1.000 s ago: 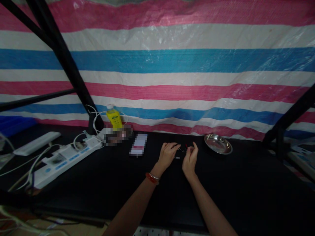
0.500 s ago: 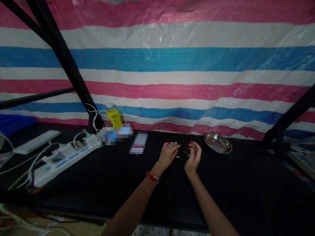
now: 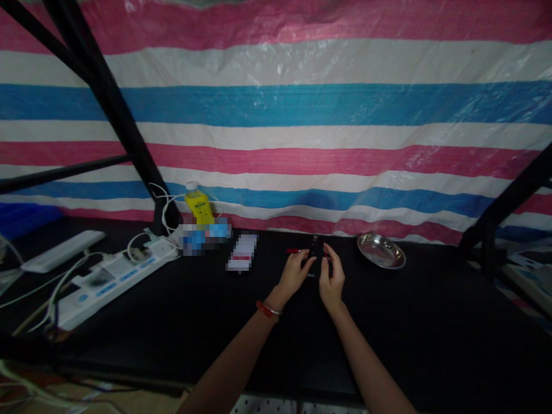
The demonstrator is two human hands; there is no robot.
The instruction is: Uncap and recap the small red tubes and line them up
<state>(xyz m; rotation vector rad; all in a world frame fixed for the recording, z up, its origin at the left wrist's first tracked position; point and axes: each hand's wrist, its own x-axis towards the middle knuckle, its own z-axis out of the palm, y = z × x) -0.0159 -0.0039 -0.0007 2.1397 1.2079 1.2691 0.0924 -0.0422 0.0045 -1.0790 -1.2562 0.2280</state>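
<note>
Strip point(image 3: 315, 238), dark, glinting, left of steel dish point(image 3: 382, 251). Left hand point(image 3: 294, 271) fingers part-curled; right hand point(image 3: 332, 282) thumb, forefinger slightly apart; hold unclear for both. Loose pinch could drop strip; stray knuckle could scatter silvery piece point(image 3: 310, 275).

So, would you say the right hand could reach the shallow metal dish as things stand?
Probably yes: the shallow metal dish lies rightward of the right hand, with nothing visible standing between them.

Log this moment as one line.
left hand: by red item; right hand: by dark shiny-spotted item; grip: unclear; metal dish: right of both hands
</note>
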